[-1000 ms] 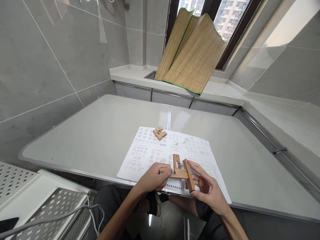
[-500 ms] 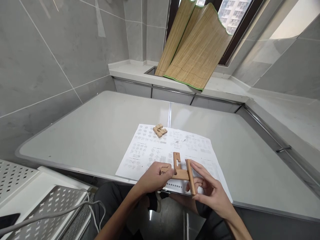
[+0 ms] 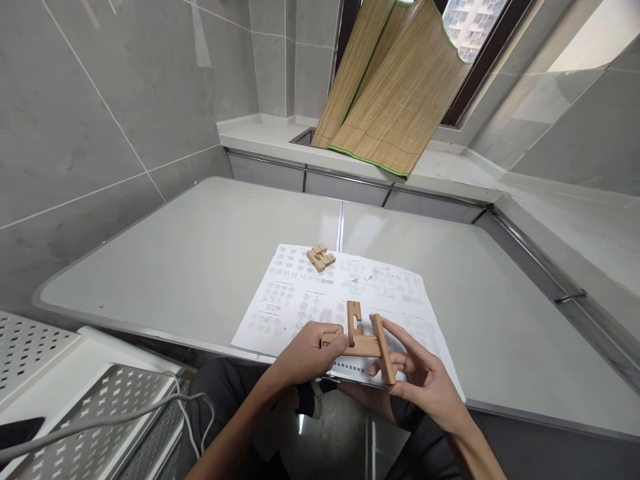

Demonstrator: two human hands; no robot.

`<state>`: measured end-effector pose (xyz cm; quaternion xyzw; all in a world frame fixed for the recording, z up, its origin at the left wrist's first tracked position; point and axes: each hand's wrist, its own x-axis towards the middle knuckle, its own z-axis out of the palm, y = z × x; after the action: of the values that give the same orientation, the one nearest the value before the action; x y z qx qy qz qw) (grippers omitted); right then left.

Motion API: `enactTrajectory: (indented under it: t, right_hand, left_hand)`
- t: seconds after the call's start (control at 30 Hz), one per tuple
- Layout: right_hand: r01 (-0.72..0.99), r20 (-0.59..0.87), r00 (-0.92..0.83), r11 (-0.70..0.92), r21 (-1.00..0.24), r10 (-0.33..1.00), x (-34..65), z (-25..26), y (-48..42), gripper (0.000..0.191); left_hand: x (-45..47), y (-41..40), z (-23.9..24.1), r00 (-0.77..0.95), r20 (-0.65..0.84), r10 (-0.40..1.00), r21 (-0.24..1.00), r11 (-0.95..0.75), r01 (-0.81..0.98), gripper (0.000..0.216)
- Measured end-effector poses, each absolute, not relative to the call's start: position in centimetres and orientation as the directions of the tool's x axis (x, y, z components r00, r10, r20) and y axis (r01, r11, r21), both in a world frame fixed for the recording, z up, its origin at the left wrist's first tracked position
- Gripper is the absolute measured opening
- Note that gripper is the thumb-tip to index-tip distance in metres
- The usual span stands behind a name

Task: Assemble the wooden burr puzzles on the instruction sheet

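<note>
My left hand [image 3: 306, 355] is closed around the left end of a partly joined set of notched wooden puzzle bars [image 3: 361, 339], held just above the near table edge. My right hand [image 3: 425, 381] pinches the long bar [image 3: 384, 350] at the right side of that set, thumb on top and fingers behind it. One notched bar stands upright in the middle of the set. Beneath the hands lies a printed instruction sheet [image 3: 310, 300]. A small cluster of joined wooden pieces [image 3: 321, 257] rests on the sheet's far edge, apart from both hands.
The grey table [image 3: 200, 253] has a raised rim and a seam down its middle. A rolled bamboo mat [image 3: 385, 93] leans against the window at the back ledge. A white perforated metal shelf [image 3: 75, 400] with a grey cable stands at the lower left. Tiled walls close in on both sides.
Both hands keep their hold on the wooden set; the right hand's fingers have shifted slightly along the long bar. The camera has tipped a little, moving the view upward in the frame.
</note>
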<state>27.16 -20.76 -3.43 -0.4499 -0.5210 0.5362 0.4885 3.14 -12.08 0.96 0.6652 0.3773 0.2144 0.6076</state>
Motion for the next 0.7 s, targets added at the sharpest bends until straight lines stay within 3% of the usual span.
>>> enactTrajectory:
  t: [0.33,0.7]
  right_hand:
    - [-0.049,-0.038,-0.159,-0.047,-0.998,0.987,27.36,-3.59,-20.95,0.097]
    - [0.062,0.072,-0.116,0.08,-0.995,0.991,27.88,-4.29,-20.77,0.076]
  left_hand:
    - [3.12,-12.23,0.82,0.635,-0.188,0.75,0.972,0.05,0.229,0.037]
    - [3.19,-12.24,0.76,0.642,-0.164,0.749,0.97,0.002,0.245,0.037]
